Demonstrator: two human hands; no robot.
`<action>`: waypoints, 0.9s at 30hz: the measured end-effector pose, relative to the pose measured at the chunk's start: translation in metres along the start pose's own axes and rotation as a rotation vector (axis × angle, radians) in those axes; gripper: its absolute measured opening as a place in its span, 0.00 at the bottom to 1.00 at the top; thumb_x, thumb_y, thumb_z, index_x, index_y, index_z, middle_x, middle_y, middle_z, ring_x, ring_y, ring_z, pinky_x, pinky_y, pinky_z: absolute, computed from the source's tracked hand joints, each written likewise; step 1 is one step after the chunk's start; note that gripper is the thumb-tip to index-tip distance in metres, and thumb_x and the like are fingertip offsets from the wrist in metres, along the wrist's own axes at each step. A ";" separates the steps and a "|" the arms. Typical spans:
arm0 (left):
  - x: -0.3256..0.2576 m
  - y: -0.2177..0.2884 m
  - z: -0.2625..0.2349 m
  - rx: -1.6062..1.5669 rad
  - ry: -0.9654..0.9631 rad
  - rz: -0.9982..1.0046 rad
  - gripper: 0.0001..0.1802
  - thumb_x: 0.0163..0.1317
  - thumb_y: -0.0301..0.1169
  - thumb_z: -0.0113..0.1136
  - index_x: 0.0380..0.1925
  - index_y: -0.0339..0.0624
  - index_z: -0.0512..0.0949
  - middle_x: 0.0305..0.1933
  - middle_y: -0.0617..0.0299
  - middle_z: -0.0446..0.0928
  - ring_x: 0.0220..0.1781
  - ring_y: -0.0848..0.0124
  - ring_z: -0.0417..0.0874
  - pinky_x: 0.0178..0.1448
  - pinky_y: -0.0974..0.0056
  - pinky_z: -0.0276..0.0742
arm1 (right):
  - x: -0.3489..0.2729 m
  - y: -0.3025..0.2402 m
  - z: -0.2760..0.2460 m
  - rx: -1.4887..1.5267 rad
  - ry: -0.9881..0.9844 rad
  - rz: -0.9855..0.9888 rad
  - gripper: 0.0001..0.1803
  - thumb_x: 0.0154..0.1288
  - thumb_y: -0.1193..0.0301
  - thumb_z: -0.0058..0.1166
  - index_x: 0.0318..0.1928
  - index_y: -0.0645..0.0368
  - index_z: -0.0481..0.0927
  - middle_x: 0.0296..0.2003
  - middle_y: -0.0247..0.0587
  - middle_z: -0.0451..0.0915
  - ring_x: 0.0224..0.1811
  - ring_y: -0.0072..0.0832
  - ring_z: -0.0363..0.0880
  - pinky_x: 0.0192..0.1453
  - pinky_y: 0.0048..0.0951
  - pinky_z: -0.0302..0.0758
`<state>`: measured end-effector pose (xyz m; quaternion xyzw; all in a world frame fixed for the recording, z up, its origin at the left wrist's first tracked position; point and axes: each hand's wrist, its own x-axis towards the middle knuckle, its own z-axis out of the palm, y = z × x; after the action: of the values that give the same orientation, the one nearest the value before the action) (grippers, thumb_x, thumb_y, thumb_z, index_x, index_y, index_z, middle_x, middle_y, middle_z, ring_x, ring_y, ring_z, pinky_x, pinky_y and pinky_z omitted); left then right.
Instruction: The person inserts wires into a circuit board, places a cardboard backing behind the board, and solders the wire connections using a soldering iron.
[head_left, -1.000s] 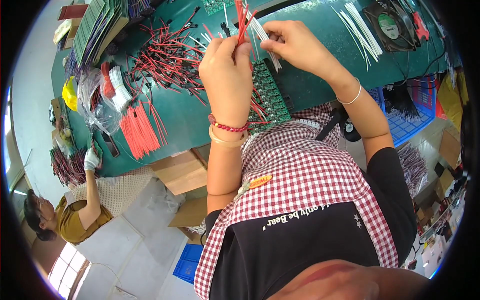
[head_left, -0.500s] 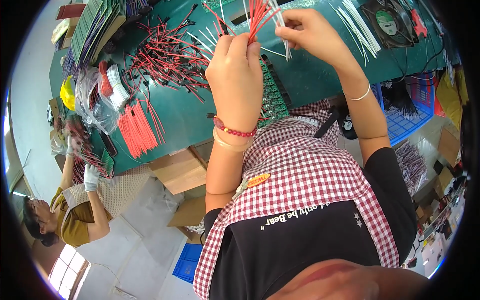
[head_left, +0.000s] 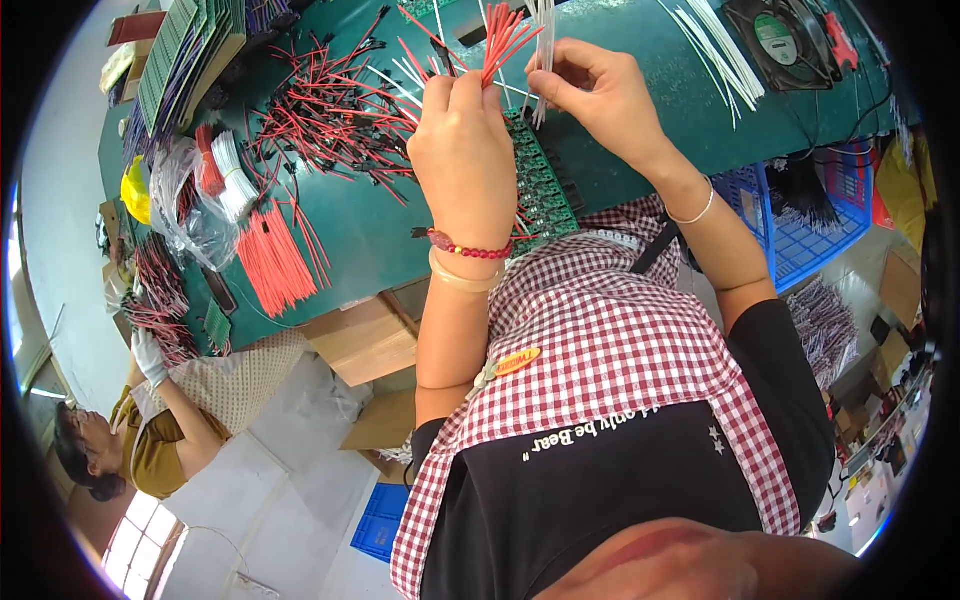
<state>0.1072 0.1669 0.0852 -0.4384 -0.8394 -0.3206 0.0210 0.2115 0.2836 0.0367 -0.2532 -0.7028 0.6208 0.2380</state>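
Observation:
My left hand (head_left: 464,165) is closed around a bundle of red wires (head_left: 508,42), whose ends fan out above the fingers. Close on its right, my right hand (head_left: 606,100) pinches several thin white wires (head_left: 544,52) between thumb and fingers. Below and between the hands lies a green circuit board panel (head_left: 542,188) with rows of small parts, partly covered by my left hand and forearm. A loose heap of red and black wires with black connectors (head_left: 325,120) spreads on the table to the left of my left hand.
Bundled red wires (head_left: 272,262), tied white wires (head_left: 234,188) and a plastic bag (head_left: 190,225) lie left on the green table (head_left: 345,235). White wires (head_left: 715,60) and a black fan (head_left: 782,45) lie right. A blue crate (head_left: 815,245) stands below. A gloved co-worker (head_left: 175,430) works at lower left.
My right hand has shifted a little left with the white wires, closer to the red bundle. My left hand has moved slightly left and down. The co-worker's gloved hands have moved.

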 end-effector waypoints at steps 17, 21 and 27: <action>0.000 0.000 0.002 0.088 -0.041 0.032 0.05 0.61 0.25 0.60 0.35 0.34 0.79 0.35 0.51 0.76 0.29 0.51 0.81 0.29 0.54 0.77 | 0.001 -0.006 0.009 -0.253 0.085 -0.271 0.08 0.61 0.72 0.61 0.36 0.64 0.81 0.23 0.47 0.78 0.20 0.35 0.74 0.27 0.32 0.71; 0.000 0.000 0.002 0.089 -0.042 0.030 0.05 0.61 0.25 0.60 0.35 0.34 0.79 0.34 0.51 0.76 0.29 0.51 0.81 0.29 0.54 0.77 | 0.000 -0.009 0.009 -0.208 0.029 -0.227 0.09 0.61 0.71 0.61 0.36 0.66 0.80 0.23 0.50 0.78 0.21 0.37 0.76 0.28 0.34 0.72; 0.000 0.001 0.003 0.072 -0.035 0.021 0.05 0.62 0.26 0.60 0.35 0.35 0.79 0.33 0.51 0.76 0.28 0.52 0.81 0.29 0.54 0.76 | 0.003 -0.014 0.007 -0.194 -0.027 -0.127 0.11 0.62 0.70 0.60 0.37 0.67 0.81 0.22 0.51 0.78 0.20 0.38 0.76 0.28 0.35 0.72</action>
<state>0.1080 0.1688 0.0836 -0.4516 -0.8460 -0.2822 0.0256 0.2037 0.2791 0.0498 -0.2217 -0.7772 0.5370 0.2417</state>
